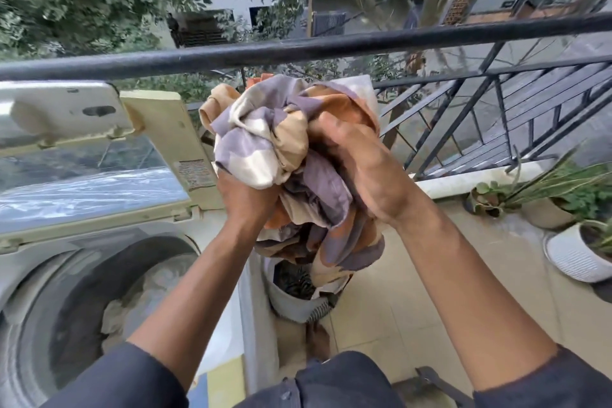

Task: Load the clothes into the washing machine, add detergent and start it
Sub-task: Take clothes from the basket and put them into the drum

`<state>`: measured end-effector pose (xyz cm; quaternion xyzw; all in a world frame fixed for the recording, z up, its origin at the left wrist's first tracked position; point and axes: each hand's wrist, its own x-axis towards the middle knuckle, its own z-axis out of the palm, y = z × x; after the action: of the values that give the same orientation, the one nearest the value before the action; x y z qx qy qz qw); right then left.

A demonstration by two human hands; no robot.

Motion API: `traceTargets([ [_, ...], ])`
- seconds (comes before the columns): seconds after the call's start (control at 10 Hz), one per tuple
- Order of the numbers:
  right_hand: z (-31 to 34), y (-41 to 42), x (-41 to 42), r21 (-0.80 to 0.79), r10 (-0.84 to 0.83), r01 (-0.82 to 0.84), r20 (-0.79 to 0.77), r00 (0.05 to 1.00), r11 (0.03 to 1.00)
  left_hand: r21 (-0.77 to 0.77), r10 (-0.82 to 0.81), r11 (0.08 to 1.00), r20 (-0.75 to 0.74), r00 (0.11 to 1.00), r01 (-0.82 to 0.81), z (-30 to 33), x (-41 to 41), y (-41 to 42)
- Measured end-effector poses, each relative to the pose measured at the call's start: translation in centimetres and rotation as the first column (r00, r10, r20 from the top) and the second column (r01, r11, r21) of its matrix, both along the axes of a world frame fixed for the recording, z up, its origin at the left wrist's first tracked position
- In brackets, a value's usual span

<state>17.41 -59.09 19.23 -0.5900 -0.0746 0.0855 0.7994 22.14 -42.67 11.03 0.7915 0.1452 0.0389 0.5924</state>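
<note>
Balcony laundry: a bundled cloth held high beside the open washer

Railing (298, 53) runs just beyond both hands, with a drop to the street behind it; the left hand (246, 195) grips the patterned cloth (284, 142) from below and the right hand (357, 169) clamps its fingers over the top, so the bundle hangs between them above the laundry basket (294, 298) and to the right of the washing machine drum (109, 295), whose lid (89, 149) stands raised. A loose tail dangles under the hands and could snag on the basket or trail down the machine's side during the swing left. Held this high and close to the rail, a slipping fold could go over it. Some pale laundry already lies in the drum
</note>
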Motion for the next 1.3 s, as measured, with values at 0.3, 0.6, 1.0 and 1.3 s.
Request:
traceTargets([
  [0.3, -16.4, -4.3, -4.5, -0.823, -0.539, 0.263, -0.062, 0.84, 0.504, -0.007, 0.096, 0.995, 0.152, 0.984, -0.096, 3.7, 0.0, 0.5],
  [0.6, -26.6, -2.2, 0.1, -0.649, -0.558, 0.148, -0.488, 0.672, 0.746, 0.013, 0.071, 0.997, 0.156, 0.985, -0.074, 6.9, -0.3, 0.8],
  [1.0, -7.0, -8.4, -2.1, -0.023, -0.596, 0.638, -0.385, 0.705, 0.769, 0.122, -0.076, 0.991, 0.158, 0.984, 0.057, 2.6, -0.7, 1.7],
  [1.3, -1.6, -5.8, -2.1, 0.006, -0.247, 0.247, -0.043, 0.968, 0.969, 0.046, -0.17, 0.985, 0.078, 0.982, 0.167, 2.6, -0.8, 1.8],
])
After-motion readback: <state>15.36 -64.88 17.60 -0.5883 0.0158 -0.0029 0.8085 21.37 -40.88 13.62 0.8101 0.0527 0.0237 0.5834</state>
